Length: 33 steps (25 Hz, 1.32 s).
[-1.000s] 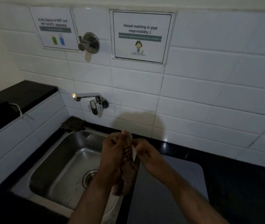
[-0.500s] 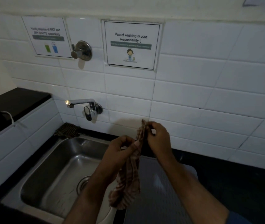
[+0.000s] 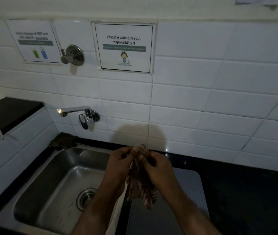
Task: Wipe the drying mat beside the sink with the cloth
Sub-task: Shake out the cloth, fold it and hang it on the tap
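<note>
A brown striped cloth (image 3: 141,187) hangs bunched between both hands, above the seam where the sink meets the mat. My left hand (image 3: 119,165) pinches its top from the left and my right hand (image 3: 158,168) grips it from the right, thumbs close together. The grey ribbed drying mat (image 3: 190,185) lies flat on the black counter just right of the sink, partly hidden by my right forearm. The cloth's lower end dangles over the mat's left edge without clearly touching it.
A steel sink (image 3: 53,180) with a drain (image 3: 86,197) is at lower left. A wall tap (image 3: 77,112) juts out above it. A dark scrubber (image 3: 63,140) sits at the sink's back corner. The black counter (image 3: 253,192) extends right.
Both hands have come closer together and lower, gathering the cloth into a tighter bunch. The cloth hung longer from raised hands half a second ago.
</note>
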### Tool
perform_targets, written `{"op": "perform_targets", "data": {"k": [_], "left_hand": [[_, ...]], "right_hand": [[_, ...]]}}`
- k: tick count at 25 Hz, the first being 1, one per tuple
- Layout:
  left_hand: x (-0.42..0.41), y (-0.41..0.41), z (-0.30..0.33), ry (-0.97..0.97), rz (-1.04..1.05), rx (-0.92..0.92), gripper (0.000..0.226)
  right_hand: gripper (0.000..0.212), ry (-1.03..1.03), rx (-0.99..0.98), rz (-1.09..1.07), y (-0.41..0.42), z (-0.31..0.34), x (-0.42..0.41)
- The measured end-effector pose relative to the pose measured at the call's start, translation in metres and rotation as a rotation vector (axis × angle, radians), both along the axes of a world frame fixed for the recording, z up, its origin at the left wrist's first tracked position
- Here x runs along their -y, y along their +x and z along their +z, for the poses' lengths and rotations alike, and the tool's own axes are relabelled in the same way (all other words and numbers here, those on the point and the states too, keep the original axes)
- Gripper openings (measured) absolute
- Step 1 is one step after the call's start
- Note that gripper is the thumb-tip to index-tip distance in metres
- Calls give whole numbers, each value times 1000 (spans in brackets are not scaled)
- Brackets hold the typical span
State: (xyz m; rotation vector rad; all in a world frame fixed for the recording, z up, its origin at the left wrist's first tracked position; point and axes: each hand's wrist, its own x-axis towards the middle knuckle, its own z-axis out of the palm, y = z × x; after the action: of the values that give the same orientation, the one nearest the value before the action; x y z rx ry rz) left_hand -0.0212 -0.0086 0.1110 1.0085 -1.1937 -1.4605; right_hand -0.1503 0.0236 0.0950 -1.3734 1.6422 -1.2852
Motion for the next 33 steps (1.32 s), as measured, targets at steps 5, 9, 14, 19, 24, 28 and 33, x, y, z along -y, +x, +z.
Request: {"op": "perform_targets", "data": {"k": [5,9,14,19,24,28,33], "left_hand": [[1,0,-10,-51,203,72,26],[11,15,-11,-43,431,56,27],[37,67,1,-84,514,123,34],[51,91,-1,-196,331,437,41],[54,111,16,-394,55,788,5],[69,117,15,-509,22,1235,9],[77,113,46,-605,355,1270,23]], "right_hand": [[27,-101,-349,-35,-6,-8,10],[27,-139,-441,-136,-21,-4,23],[22,139,471,-332,-61,18,44],[32,137,450,-100,-61,17,61],[7,9,-468,221,-87,41,70],[30,-69,-646,225,-104,61,58],[11,-105,-917,-103,-120,79,47]]}}
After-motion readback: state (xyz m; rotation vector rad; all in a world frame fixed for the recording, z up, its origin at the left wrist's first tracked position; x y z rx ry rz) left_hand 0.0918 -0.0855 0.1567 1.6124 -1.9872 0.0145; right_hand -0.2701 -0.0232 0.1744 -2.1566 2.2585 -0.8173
